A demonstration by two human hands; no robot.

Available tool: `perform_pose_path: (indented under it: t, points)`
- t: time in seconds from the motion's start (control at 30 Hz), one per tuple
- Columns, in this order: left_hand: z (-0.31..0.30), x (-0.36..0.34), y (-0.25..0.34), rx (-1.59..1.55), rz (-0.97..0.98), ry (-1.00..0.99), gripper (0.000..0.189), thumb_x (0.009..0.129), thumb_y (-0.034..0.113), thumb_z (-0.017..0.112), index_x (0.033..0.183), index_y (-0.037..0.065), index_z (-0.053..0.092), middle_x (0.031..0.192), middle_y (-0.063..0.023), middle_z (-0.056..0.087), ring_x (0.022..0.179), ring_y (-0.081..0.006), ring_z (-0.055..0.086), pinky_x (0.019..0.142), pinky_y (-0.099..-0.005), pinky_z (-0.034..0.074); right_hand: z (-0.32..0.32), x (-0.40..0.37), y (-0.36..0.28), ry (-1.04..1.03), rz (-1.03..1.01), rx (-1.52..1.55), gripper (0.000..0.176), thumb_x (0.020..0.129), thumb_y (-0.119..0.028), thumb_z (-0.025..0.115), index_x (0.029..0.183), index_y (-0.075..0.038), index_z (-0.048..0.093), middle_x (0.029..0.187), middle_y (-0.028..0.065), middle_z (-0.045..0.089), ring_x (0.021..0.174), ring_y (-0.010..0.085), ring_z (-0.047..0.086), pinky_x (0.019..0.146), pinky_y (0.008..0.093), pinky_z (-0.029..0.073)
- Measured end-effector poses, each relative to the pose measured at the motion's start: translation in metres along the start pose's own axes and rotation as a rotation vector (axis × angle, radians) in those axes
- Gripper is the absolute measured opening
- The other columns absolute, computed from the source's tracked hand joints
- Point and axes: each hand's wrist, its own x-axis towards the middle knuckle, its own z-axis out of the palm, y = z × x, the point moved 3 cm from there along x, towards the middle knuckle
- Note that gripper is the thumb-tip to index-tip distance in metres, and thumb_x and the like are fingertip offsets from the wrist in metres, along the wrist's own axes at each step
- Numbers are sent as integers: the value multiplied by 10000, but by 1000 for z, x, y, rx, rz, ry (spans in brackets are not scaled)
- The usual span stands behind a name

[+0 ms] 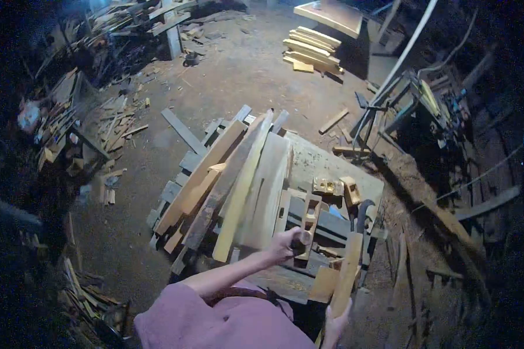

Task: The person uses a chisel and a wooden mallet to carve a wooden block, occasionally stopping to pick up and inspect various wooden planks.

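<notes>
My left hand [282, 245] is closed around a short, dark, round-ended wooden piece [301, 237], its kind unclear. It is over the near part of the workbench [314, 154], close to a long wooden block with a slot [311, 210]. At lower right, my right hand [337, 320] grips the near end of a narrow wooden board [348, 264], which points away from me. A flat wood offcut [324, 284] is just left of that board. Beyond the board's far end is a dark curved handle [365, 210].
Long planks [239, 203] lie across the bench's left side. Two wooden blocks resembling hand planes, one [327, 186] beside another [350, 191], rest farther back. Stacked yellowish boards [312, 49] stand on the dirt floor ahead. Scrap wood piles [58, 125] line the left; a leaning pole [407, 55] rises at right.
</notes>
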Motion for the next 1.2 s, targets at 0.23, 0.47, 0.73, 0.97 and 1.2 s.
perform_pose_path:
  t: [0.23, 0.47, 0.73, 0.97, 1.2]
  points:
    - [-43, -57, -12, 204, -162, 217, 296, 726, 166, 669, 966, 40, 548, 798, -175, 609, 708, -263, 610, 640, -333, 463, 26, 114, 45, -20, -141, -24, 662, 709, -219, 698, 1237, 9, 370, 1124, 202, 518, 1056, 311, 500, 898, 379, 384]
    - [-54, -105, 21, 365, -298, 370, 259, 777, 280, 626, 951, 101, 559, 833, -171, 607, 764, -377, 587, 660, -414, 472, 71, 208, 70, 3, -408, -194, 624, 679, -265, 722, 1174, -4, 447, 1072, 201, 521, 953, 348, 510, 834, 427, 408]
    - [-61, -141, 44, 408, -303, 695, 261, 782, 224, 628, 972, 51, 583, 851, -153, 623, 770, -274, 615, 709, -359, 478, 77, 249, 82, -214, -256, -349, 518, 761, -401, 604, 1116, -35, 515, 1045, 182, 569, 963, 347, 546, 836, 420, 423]
    - [-91, -178, 12, 611, -275, 886, 388, 732, 230, 705, 992, -1, 533, 872, -172, 613, 808, -318, 613, 707, -367, 486, 94, 290, 138, -366, -414, -166, 480, 807, -344, 571, 1143, -7, 509, 891, 192, 608, 817, 305, 595, 725, 391, 454]
    - [-163, -178, 7, 714, -277, 1010, 345, 717, 242, 696, 951, 34, 553, 830, -173, 625, 791, -320, 622, 688, -374, 495, 68, 232, -7, -172, -429, -543, 519, 795, -311, 583, 1206, -16, 467, 963, 221, 574, 869, 337, 567, 745, 419, 452]
